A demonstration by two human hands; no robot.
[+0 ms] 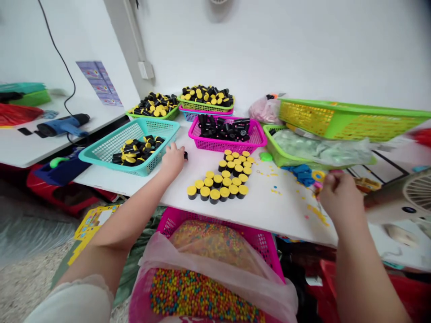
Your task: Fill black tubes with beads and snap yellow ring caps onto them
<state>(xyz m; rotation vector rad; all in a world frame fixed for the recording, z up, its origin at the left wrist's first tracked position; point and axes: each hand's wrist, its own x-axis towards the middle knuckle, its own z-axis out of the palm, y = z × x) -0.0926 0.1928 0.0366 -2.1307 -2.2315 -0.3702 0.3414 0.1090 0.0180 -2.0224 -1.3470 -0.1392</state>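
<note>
My left hand (173, 161) is closed beside the right rim of the teal basket (129, 124), with a small black cylinder (186, 155) at its fingertips. In that basket lie loose black cylinders with yellow caps (138, 150). Right of this hand, several yellow-capped black cylinders (215, 194) stand upright in rows on the white table (269, 211). My right hand (340, 195) is closed at the table's right side, fingertips pinched together. Something pink (336, 172) shows just behind its fingers. Whether it holds this is unclear.
A magenta basket (229, 146) holds black parts. Two green baskets (158, 114) of capped cylinders stand behind. At right are green baskets (357, 121), blue pieces (301, 174) and a fan (404, 193). Below the table edge, a pink basket (269, 244) holds bagged colourful beads (198, 291).
</note>
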